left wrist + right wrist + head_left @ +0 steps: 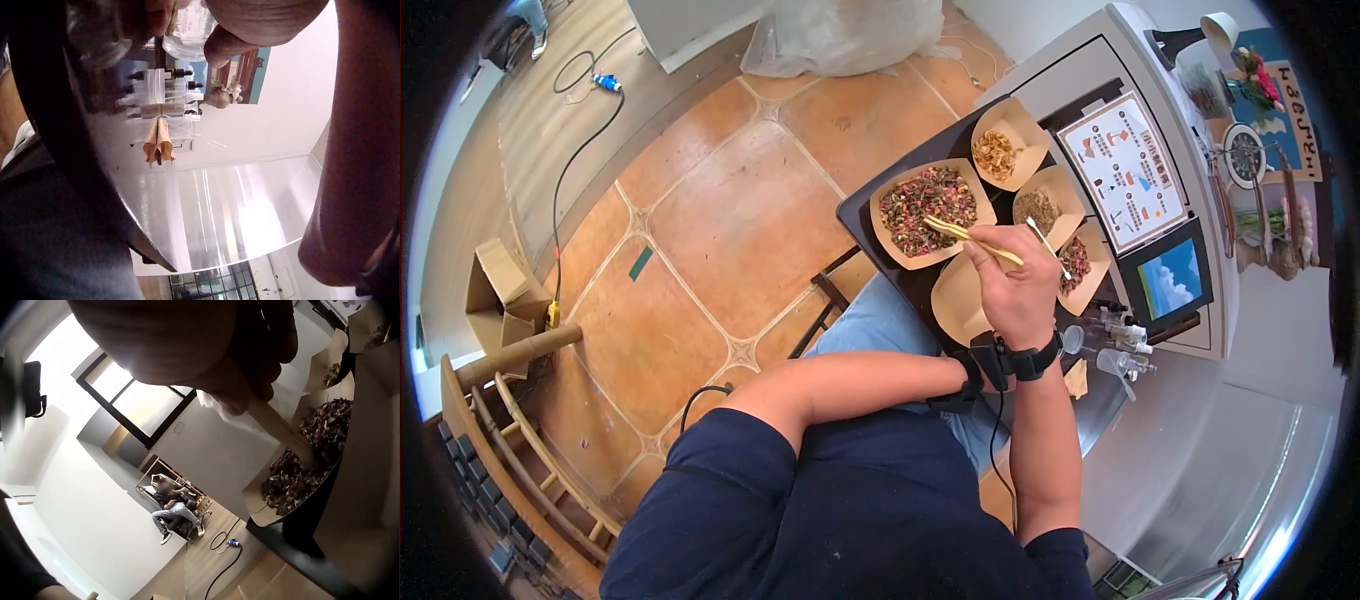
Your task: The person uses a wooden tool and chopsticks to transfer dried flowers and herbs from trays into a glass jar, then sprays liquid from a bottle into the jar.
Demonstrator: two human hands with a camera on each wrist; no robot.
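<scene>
Fingers of the right hand grip a wooden scoop over the dried-petal tray; left-hand grip unclear.

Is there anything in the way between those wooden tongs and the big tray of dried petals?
Nothing visible. The right hand holds the wooden tongs, whose tips already sit over the dried petals in the large paper tray.

Floor: large terracotta tiles, pale grout, left of fingers; strip of wood planking beyond. Black cable with blue plug across planking. Cardboard box far left, beside wooden rack. Clear plastic bag against white wall at top. Steel counter, glossy, bright reflections, below right of fingers. Dark-framed window, strong daylight, seen from right wrist.
</scene>
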